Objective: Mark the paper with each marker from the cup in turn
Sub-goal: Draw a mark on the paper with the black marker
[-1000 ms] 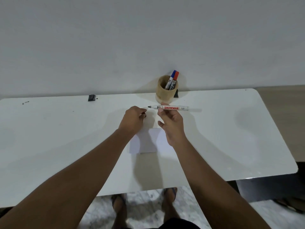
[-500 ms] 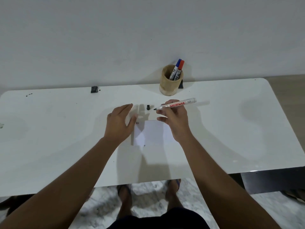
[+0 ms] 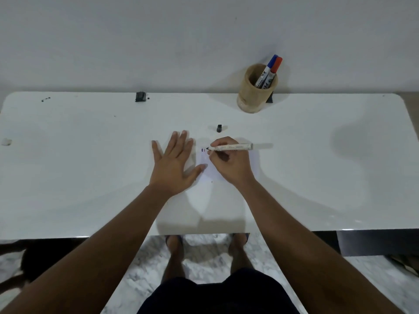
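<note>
A small white paper [image 3: 205,171] lies on the white table [image 3: 317,168], partly under both hands. My left hand [image 3: 173,165] rests flat with fingers spread on the paper's left edge. My right hand [image 3: 229,163] grips an uncapped white marker [image 3: 233,147], whose black tip touches the paper's top beside small blue and red marks [image 3: 203,150]. Its black cap [image 3: 219,128] lies on the table just beyond the paper. A wooden cup [image 3: 255,94] at the back holds a blue-capped marker [image 3: 267,70] and a red-capped marker [image 3: 273,72].
A small black block [image 3: 140,96] sits at the table's back edge, and another dark piece [image 3: 270,98] shows behind the cup. A white scrap [image 3: 6,142] lies at the far left. The wall stands right behind the table; my feet show below the front edge.
My left hand let go of the black cap on the table and went flat onto the paper. My right hand lowered the marker tip down to the paper.
</note>
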